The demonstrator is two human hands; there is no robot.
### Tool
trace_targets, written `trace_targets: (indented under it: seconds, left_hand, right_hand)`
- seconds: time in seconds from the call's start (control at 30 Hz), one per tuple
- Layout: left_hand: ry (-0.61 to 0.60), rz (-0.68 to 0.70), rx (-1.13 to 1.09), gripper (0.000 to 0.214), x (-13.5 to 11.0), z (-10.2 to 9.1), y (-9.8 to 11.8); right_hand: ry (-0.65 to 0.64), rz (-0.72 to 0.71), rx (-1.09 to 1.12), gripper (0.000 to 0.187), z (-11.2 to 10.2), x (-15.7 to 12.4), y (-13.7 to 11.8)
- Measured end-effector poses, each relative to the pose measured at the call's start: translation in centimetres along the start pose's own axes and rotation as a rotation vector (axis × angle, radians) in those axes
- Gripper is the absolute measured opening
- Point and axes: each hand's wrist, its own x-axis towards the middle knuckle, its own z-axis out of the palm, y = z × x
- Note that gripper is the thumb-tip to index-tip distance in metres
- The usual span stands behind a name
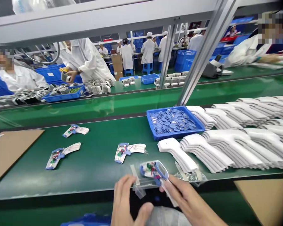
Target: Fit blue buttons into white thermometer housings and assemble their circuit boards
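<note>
My right hand (191,201) is closed on an open thermometer half-shell (155,172) with a blue face, wires and a circuit board, held over the near edge of the green belt (96,163). My left hand (126,201) is curled around a clear plastic film strip (138,185) just left of the shell. Three similar wired half-shells lie on the belt: one in the middle (128,150), one at the left (61,154), one farther back (74,130).
A blue tray of blue button pads (173,122) sits right of centre. Rows of white casing halves (233,141) fill the belt's right side. Cardboard sheets lie at the left (9,150) and lower right (269,197). Workers in white coats stand behind a metal frame post (200,59).
</note>
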Motion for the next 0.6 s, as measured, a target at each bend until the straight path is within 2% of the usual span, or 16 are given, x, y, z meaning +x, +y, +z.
trace_targets:
  seconds: [0.07,0.1,0.17,0.23,0.37,0.43,0.5,0.53,0.6]
  left_hand:
    - [-0.045,0.040,-0.032,0.069,1.4,0.1,0.7]
    - [-0.126,0.044,-0.067,0.065,2.3,0.4,1.2]
    - [-0.313,0.010,-0.158,0.039,4.0,1.3,2.3]
    - [-0.392,-0.045,-0.205,0.017,5.2,2.4,3.1]
    - [-0.368,-0.057,-0.130,0.013,6.3,3.8,3.2]
    - [-0.414,-0.039,-0.061,0.014,6.4,3.8,2.8]
    - [-0.443,-0.015,0.033,0.011,6.5,3.3,2.3]
    - [-0.419,-0.021,0.074,0.009,6.5,2.9,2.0]
    - [-0.293,-0.094,0.085,0.012,6.8,1.5,1.2]
  right_hand:
    - [-0.049,-0.103,-0.131,0.043,-1.6,-0.8,0.8]
    - [-0.078,-0.159,-0.183,0.041,-2.2,-0.9,0.9]
    - [-0.106,-0.238,-0.245,0.037,-2.8,-0.6,0.8]
    - [-0.067,-0.276,-0.266,0.035,-3.3,0.0,0.6]
    - [0.129,-0.379,-0.382,0.020,-3.8,1.4,0.2]
    - [0.171,-0.462,-0.485,0.013,-3.8,1.9,-0.4]
    - [0.194,-0.546,-0.567,0.016,-3.8,2.3,-1.3]
    - [0.221,-0.574,-0.593,0.016,-3.8,2.5,-1.5]
    - [0.332,-0.586,-0.655,0.015,-3.8,3.0,-1.3]
